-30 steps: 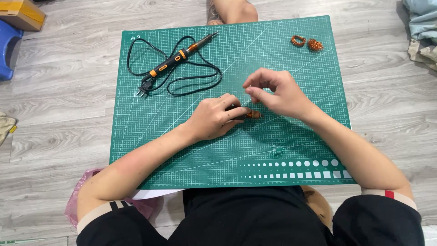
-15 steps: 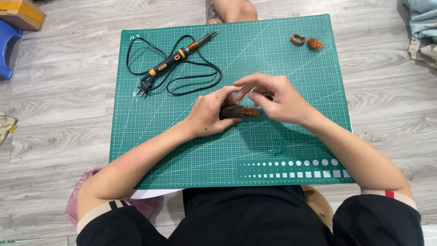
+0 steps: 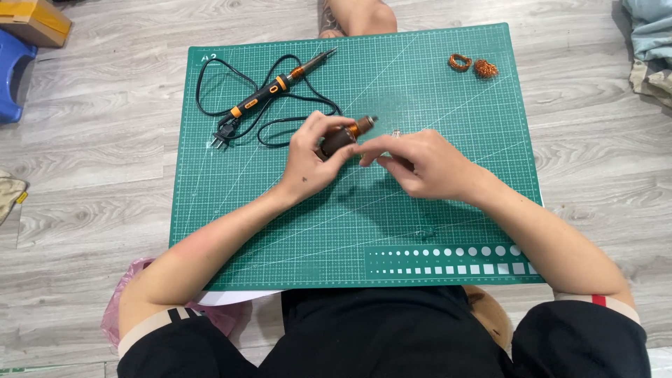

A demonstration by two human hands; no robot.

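I see the cutting mat (image 3: pixel 231 210) lying flat on the plank floor (image 3: pixel 91 175), directly in front of my lap. On the mat's far left part lies the soldering iron (image 3: pixel 276 87), tip pointing toward the far edge, its cord (image 3: pixel 210 77) looped around it and its plug (image 3: pixel 220 138) nearer me. Near the mat's middle, my left hand (image 3: pixel 311 164) holds a small cylindrical part (image 3: pixel 344 136) above the mat, and my right hand (image 3: pixel 420 164) sits just right of it, fingertips touching it. Two wire coils (image 3: pixel 472 66) lie side by side at the far right corner. Beyond the far edge is a person's knee (image 3: pixel 353 14). Off the mat, far left, sit a box (image 3: pixel 31 21) and a stool (image 3: pixel 12 77).
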